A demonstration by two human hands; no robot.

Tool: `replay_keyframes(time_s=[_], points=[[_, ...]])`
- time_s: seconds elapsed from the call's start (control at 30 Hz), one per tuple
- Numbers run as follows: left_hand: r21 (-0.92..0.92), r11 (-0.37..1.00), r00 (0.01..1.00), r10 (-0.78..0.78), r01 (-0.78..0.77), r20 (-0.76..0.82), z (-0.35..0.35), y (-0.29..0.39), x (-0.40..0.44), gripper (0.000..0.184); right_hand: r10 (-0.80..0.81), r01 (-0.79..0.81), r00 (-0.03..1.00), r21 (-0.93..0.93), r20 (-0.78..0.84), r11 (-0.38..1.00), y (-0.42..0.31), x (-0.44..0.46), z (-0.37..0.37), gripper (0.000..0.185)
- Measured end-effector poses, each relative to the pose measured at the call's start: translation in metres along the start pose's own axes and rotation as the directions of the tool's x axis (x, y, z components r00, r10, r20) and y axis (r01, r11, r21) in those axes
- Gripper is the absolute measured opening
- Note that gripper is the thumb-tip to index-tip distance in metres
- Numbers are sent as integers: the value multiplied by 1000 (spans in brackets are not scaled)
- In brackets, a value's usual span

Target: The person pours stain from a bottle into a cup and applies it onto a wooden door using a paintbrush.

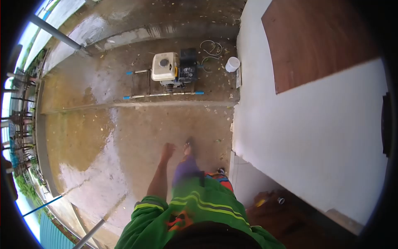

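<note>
Head view: engine (164, 68), beyond ledge (174, 103); left hand (168, 151), near side of ledge, grip empty, loosely open; right hand, out of view. Hazard: wet-looking floor (83, 141) may cause slipping.

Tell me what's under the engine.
Beneath the engine: a metal frame with blue tips, partly visible along the near side and to the left, where floor shows between its bars. The engine covers whatever is directly below.
</note>
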State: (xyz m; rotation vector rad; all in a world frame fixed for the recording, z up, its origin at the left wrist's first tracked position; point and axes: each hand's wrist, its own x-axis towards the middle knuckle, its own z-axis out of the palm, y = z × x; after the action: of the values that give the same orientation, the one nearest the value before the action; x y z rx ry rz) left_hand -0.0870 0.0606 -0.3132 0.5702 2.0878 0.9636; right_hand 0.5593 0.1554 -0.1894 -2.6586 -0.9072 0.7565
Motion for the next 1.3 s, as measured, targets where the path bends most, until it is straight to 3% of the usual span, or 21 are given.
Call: replay_keyframes(time_s=[0.07, 0.13, 0.17, 0.23, 0.27, 0.33, 0.4, 0.43, 0.47, 0.57, 0.63, 0.67, 0.73, 0.8, 0.93, 1.03, 1.1, 1.17, 1.23, 1.27, 1.3], points=[[58, 991, 992, 122, -122, 15, -14, 8, 40, 26, 118, -60, 979, -321, 164, 945, 23, -38, 32, 39], [65, 982, 982, 183, -179, -50, -29, 28, 80, 28, 168, -35, 950, -446, 264, 894, 5, -61, 62, 41], [-57, 997, 998, 40, -43, -52, -34, 42, 92, 30, 164, -2, 939, -474, 301, 881, -9, -62, 78, 42], [-287, 932, 972, -234, 221, -11, -47, 124, 117, 37, -124, 272, 933, -438, 336, 857, -76, -60, 119, 49], [-287, 925, 965, -263, 248, -15, -45, 132, 130, 35, -146, 250, 918, -250, 370, 936, -123, -62, 135, 42], [-291, 911, 950, -312, 293, -19, -34, 147, 163, 34, -500, 619, 755, -210, 424, 757, -183, -25, 192, 35], [-262, 901, 936, -352, 345, 21, -26, 151, 193, 38, -364, 450, 826, -116, 431, 885, -292, -18, 247, 35], [-247, 895, 927, -373, 372, 44, -18, 154, 209, 40, -647, 713, 648, -19, 402, 701, -306, 16, 293, 35], [-260, 887, 922, -386, 381, 34, -13, 159, 217, 42, -376, 482, 794, -119, 477, 868, -378, 7, 311, 34], [-329, 863, 911, -412, 382, -24, -10, 182, 278, 50, -623, 685, 657, 8, 425, 728, -494, 36, 406, 38], [-395, 824, 888, -458, 407, -43, -9, 169, 314, 57, -649, 714, 626, 16, 432, 700, -574, 55, 454, 42], [-410, 810, 871, -486, 420, -67, -7, 165, 335, 58, -511, 569, 721, 20, 468, 822, -631, 49, 463, 46], [-436, 782, 833, -541, 446, -118, -6, 158, 370, 61, -497, 549, 700, 59, 512, 834, -704, 61, 492, 48], [-464, 778, 843, -526, 423, -115, -6, 149, 395, 64, -597, 621, 706, 74, 381, 780, -737, 89, 547, 46], [-525, 756, 886, -463, 391, -7, -7, 134, 423, 62, -628, 674, 669, 31, 397, 738, -794, 130, 617, 36], [-561, 744, 913, -403, 364, 59, -9, 137, 425, 58, -767, 795, 563, 52, 309, 605, -806, 152, 652, 37], [-560, 754, 915, -404, 344, 19, -1, 139, 426, 57, -858, 898, 436, -73, 270, 433, -782, 199, 697, 41], [-482, 808, 916, -399, 339, -24, 5, 138, 419, 54, -632, 731, 674, -224, 383, 644, -782, 181, 682, 50], [-521, 764, 875, -479, 379, -65, 10, 149, 424, 52, -578, 659, 748, -264, 325, 704, -782, 149, 657, 56], [-470, 766, 828, -547, 438, -121, 14, 158, 431, 48, -656, 718, 693, -211, 297, 663, -766, 145, 650, 55], [-321, 848, 844, -497, 421, -205, 17, 162, 432, 47, -731, 771, 635, -161, 251, 616, -749, 141, 643, 54]])
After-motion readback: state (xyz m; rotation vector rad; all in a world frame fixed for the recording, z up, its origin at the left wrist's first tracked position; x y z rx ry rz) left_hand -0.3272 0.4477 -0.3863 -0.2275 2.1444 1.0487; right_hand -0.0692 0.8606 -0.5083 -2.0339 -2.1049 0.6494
